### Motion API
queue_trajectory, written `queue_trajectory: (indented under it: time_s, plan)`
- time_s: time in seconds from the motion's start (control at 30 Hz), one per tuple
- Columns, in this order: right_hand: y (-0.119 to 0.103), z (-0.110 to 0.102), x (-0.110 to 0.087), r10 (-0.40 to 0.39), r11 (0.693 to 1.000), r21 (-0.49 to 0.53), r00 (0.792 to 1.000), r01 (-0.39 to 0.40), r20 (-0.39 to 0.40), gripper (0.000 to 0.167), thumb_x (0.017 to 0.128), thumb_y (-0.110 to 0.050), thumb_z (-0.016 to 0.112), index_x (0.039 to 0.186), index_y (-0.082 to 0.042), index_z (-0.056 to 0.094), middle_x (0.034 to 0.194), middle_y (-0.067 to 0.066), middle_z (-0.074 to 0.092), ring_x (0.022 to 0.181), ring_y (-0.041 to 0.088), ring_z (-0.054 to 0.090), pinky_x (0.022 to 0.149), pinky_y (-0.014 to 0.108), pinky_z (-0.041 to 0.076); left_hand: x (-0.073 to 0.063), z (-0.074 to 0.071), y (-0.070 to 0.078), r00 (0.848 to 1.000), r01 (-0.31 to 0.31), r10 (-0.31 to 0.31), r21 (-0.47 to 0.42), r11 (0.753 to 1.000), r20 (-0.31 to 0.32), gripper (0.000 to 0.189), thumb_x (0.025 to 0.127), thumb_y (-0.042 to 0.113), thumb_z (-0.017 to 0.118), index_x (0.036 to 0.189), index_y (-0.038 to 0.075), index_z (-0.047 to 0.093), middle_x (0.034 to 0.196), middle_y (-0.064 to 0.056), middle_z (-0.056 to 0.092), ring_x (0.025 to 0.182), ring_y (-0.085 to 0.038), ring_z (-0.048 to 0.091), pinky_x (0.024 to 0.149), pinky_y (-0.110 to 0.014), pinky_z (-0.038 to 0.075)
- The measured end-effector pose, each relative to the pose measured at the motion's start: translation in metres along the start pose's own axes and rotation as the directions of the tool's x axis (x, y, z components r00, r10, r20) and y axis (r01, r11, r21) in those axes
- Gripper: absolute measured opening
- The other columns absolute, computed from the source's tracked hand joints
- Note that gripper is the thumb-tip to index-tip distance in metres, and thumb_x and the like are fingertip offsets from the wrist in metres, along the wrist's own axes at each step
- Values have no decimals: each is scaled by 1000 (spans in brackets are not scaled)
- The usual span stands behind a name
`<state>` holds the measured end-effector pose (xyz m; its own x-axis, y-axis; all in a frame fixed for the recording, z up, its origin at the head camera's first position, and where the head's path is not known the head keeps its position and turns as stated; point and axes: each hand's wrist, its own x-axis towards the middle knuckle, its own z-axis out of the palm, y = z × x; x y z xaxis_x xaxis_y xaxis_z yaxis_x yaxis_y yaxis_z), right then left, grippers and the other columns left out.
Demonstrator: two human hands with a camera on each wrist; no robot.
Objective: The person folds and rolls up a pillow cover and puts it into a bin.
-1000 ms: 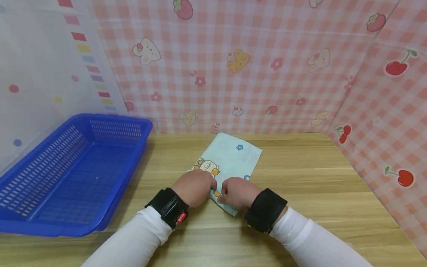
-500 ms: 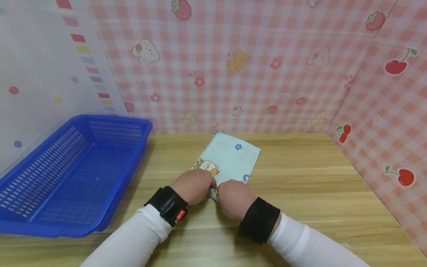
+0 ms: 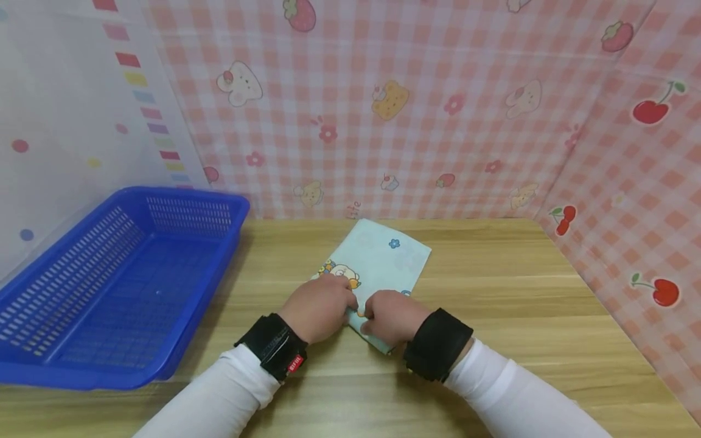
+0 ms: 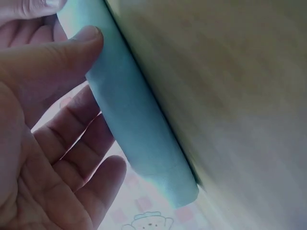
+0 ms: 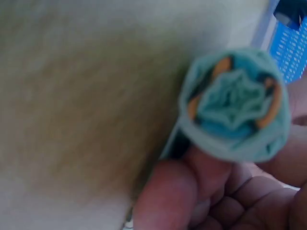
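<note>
A light blue printed cloth (image 3: 386,261) lies on the table, its far part flat and its near edge rolled up. My left hand (image 3: 320,307) grips the left part of the roll; in the left wrist view its thumb presses along the smooth roll (image 4: 129,105), with several fingers curled beyond it. Close beside it, my right hand (image 3: 395,316) holds the nearer part of the roll with curled fingers. From the right wrist, the roll's end (image 5: 235,105) shows as tight spiral layers, blue-green with orange bits, and fingertips (image 5: 168,196) sit right at it.
To the left stands a blue plastic basket (image 3: 205,304) with slotted walls, nothing inside it. A pink checked curtain (image 3: 438,146) closes off the back and right of the wooden table (image 3: 509,286). Each wrist wears a black band.
My right hand shifted left over the roll half a second ago and has since come back right, baring the roll's near end again. My left hand has hardly moved.
</note>
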<state>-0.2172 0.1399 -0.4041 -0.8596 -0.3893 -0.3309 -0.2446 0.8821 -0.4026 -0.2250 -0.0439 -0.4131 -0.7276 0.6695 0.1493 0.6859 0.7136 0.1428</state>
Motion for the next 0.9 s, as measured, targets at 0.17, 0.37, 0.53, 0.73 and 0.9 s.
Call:
queue_trajectory:
  time_s: [0.17, 0.37, 0.53, 0.73, 0.9]
  plan:
    - [8, -4, 5, 34, 995, 92, 999, -37, 40, 16, 95, -19, 77, 86, -8, 71, 77, -2, 62, 68, 14, 56, 64, 27, 44, -1, -2, 5, 1000, 19, -19, 18, 1000, -17, 12, 89, 7, 76, 91, 18, 79, 95, 5, 69, 92, -17, 66, 82, -35, 57]
    - [9, -3, 4, 76, 985, 153, 997, -77, 14, 27, 92, -18, 81, 74, -10, 61, 65, -2, 54, 56, 13, 51, 56, 24, 38, 2, -1, 4, 999, 23, -24, 4, 1000, 41, 14, 86, 8, 80, 95, 18, 83, 101, 4, 77, 96, -18, 71, 85, -35, 59]
    - [-9, 7, -10, 15, 996, -84, 987, -29, -161, 21, 92, -15, 77, 77, -10, 63, 68, -1, 59, 62, 15, 53, 60, 29, 45, 9, 2, 2, 997, 35, -34, -22, 999, 76, 14, 87, 7, 79, 91, 19, 84, 97, 4, 79, 90, -15, 72, 82, -33, 59]
    - [-23, 23, -29, -132, 928, -373, 950, 18, -282, 9, 95, -9, 71, 89, -5, 66, 72, 6, 59, 62, 17, 55, 57, 34, 53, 14, 0, 3, 990, 76, -74, -13, 997, 117, 17, 92, 7, 74, 92, 21, 83, 95, 6, 79, 86, -14, 69, 81, -35, 59]
    - [-21, 23, -30, -161, 925, -378, 945, 44, -285, 9, 94, -7, 72, 92, -3, 65, 75, 8, 61, 66, 18, 57, 61, 37, 55, 13, 2, 5, 991, 90, -88, -15, 996, 100, 20, 94, 5, 69, 94, 21, 81, 96, 7, 76, 84, -12, 64, 82, -34, 57]
